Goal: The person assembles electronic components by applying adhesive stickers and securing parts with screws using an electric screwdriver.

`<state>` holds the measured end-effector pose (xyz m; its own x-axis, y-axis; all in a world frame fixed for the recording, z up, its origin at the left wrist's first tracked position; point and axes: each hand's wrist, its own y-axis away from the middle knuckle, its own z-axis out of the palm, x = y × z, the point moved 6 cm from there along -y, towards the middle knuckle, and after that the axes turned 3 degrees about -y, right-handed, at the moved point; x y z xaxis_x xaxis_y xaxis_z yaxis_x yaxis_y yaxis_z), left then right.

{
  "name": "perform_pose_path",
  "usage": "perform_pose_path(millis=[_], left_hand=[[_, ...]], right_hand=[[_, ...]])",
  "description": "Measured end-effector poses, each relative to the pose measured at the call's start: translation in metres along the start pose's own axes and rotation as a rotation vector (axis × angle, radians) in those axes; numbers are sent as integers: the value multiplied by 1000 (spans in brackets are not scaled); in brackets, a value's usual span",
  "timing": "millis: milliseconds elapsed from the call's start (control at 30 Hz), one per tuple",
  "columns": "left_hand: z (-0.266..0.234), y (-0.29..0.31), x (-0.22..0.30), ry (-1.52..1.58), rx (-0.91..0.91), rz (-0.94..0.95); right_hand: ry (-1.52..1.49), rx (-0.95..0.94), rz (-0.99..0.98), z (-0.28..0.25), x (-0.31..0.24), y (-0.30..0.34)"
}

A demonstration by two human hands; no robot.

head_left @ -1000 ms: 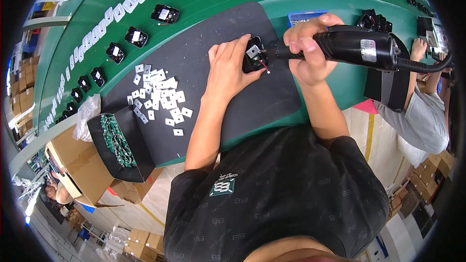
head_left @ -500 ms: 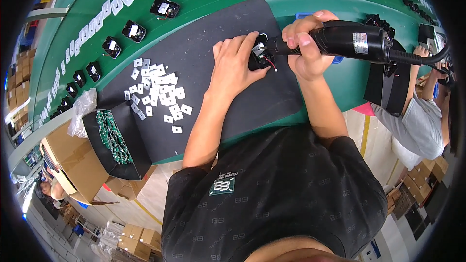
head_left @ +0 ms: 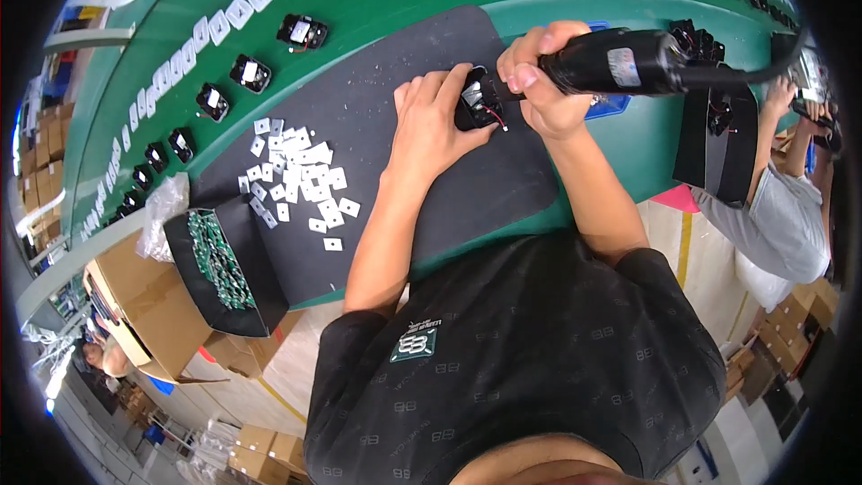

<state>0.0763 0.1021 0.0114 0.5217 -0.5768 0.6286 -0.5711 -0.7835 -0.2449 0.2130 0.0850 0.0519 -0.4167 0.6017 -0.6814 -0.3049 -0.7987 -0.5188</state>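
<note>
My left hand is closed around the left side of a small black plastic housing, keeping it on the dark mat. A thin red wire with a white plug sticks out of the housing towards me. In my right hand is a black corded electric screwdriver, lying nearly level with its front end at the housing's right side. Its bit is hidden by the housing and my fingers. Left of my left forearm, many small white flat pieces lie scattered on the mat.
A black box of green circuit boards stands left, beside a clear plastic bag and a cardboard box. Black housings and white covers line the green belt. Right are a blue tray, a black box and another person.
The screwdriver and my right hand have moved slightly left, closer to the housing. My left hand keeps its hold. Housings on the belt have shifted a little leftward, and the view has shifted slightly.
</note>
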Motion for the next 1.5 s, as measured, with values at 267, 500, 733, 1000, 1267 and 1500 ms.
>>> perform_pose_path(millis=[267,500,733,1000,1267,1500], left_hand=[[-10,-13,-5,-191,-29,-63],[-47,-80,-62,-209,80,-187],[-41,-105,-95,-376,-122,-198],[-23,-134,-63,-564,-25,-187],[-9,-150,-70,-600,20,-138],[-43,-70,-4,-140,1,56]], right_hand=[[69,193,-105,-16,-56,-16],[494,423,-154,-80,-106,-20],[549,454,-145,-98,-95,-13],[515,472,-175,-99,-93,-12],[287,392,-299,-84,-120,-15],[241,416,-238,-94,-108,-10]])
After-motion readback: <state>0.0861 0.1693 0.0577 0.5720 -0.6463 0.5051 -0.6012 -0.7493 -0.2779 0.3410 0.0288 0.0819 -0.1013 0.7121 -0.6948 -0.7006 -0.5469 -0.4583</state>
